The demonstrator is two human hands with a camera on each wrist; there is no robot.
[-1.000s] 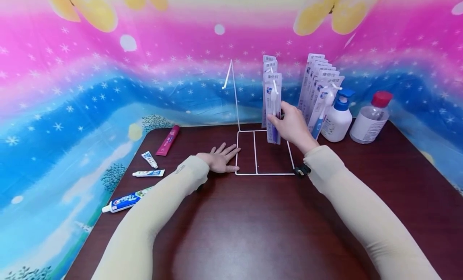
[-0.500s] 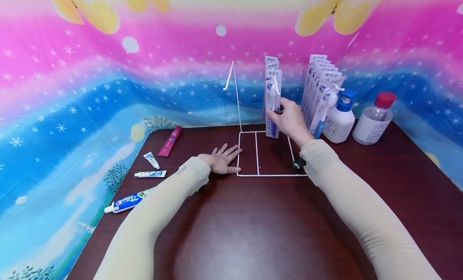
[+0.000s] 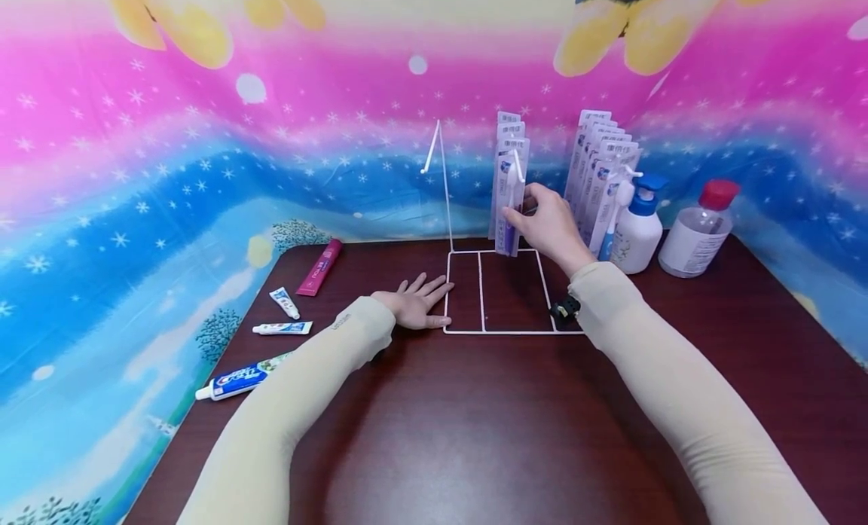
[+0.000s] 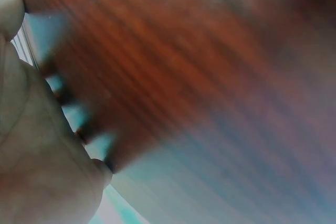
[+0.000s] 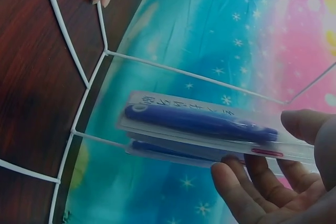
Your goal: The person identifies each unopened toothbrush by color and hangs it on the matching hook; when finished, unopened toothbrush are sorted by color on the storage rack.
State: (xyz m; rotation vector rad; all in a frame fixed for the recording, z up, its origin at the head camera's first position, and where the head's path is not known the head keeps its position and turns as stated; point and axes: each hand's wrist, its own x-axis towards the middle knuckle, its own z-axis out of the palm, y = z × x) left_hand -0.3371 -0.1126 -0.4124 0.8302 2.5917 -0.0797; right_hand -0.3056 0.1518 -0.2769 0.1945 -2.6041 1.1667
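Observation:
My right hand (image 3: 551,222) holds the edge of a packaged toothbrush (image 3: 508,197) between thumb and fingers. The pack stands upright on the middle hook of a white wire rack (image 3: 502,332), in front of other packs. In the right wrist view, its purple handle shows through clear plastic, with a second toothbrush pack (image 5: 168,149) close behind it. My left hand (image 3: 415,303) rests flat on the table, fingers spread, thumb and fingertips at the left bar of the rack's base. The left wrist view shows its palm (image 4: 42,140) at the left edge, mostly blurred.
Several packaged toothbrushes (image 3: 591,171) hang on the right hook; the left hook (image 3: 430,148) is bare. Right of them stand a blue-topped pump bottle (image 3: 636,235) and a red-capped bottle (image 3: 695,242). Toothpaste tubes (image 3: 282,328) and a pink tube (image 3: 319,267) lie at left.
My right hand has pushed the front toothbrush pack back along the middle hook, closer to the packs behind it. My left hand has stayed put at the rack's base.

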